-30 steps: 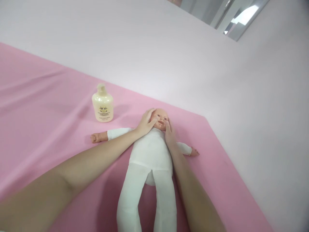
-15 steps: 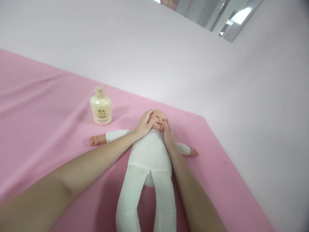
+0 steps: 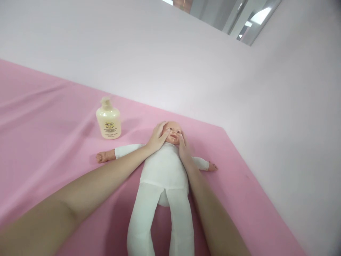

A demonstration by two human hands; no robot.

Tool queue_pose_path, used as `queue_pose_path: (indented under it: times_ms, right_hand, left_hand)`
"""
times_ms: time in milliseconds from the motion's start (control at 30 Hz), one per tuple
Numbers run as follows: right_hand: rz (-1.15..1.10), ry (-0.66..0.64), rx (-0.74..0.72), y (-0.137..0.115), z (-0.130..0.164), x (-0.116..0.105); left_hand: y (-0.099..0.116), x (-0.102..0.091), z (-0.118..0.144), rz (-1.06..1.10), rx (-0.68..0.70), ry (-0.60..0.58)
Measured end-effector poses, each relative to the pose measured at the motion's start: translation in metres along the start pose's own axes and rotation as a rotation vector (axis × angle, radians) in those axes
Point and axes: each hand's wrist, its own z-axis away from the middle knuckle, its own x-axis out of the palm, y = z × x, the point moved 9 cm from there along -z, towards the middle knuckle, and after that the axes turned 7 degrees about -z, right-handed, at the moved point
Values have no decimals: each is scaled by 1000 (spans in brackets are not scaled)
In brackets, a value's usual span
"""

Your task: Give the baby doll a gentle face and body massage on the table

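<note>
A baby doll (image 3: 164, 167) with a white cloth body lies on its back, its arms stretched out to the sides and its legs towards me. My left hand (image 3: 157, 138) cups one side of the doll's head (image 3: 173, 127), fingers along the side and thumb on the cheek beside the nose. On the opposite side my right hand (image 3: 184, 146) holds the head in the same way, its thumb against the other cheek. The fingers of my right hand are partly hidden behind the head.
A pump bottle (image 3: 108, 121) of pale yellow liquid stands upright to the left of the doll's head. Pink cloth (image 3: 66, 142) lies under everything, with some creases at the left. A white surface (image 3: 279, 106) rises beyond its edge, with a window (image 3: 226, 17) at the top.
The whole view has shifted slightly, so the doll and bottle sit a little further left. Both hands stay on the doll's head, with no clear movement of the thumbs.
</note>
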Motion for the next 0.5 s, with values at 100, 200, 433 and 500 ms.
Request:
queue_pose_path:
  times_ms: [100, 200, 433, 500]
  right_hand:
    - [5, 0, -3, -1, 0, 0]
    - [10, 3, -6, -2, 0, 0]
    - [-27, -24, -28, -8, 2, 4]
    - [-28, -21, -27, -9, 2, 4]
  left_hand:
    - [-1, 0, 0, 4, -4, 1]
    - [2, -1, 0, 5, -2, 2]
    - [4, -2, 0, -2, 1, -5]
    - [4, -2, 0, -8, 0, -5]
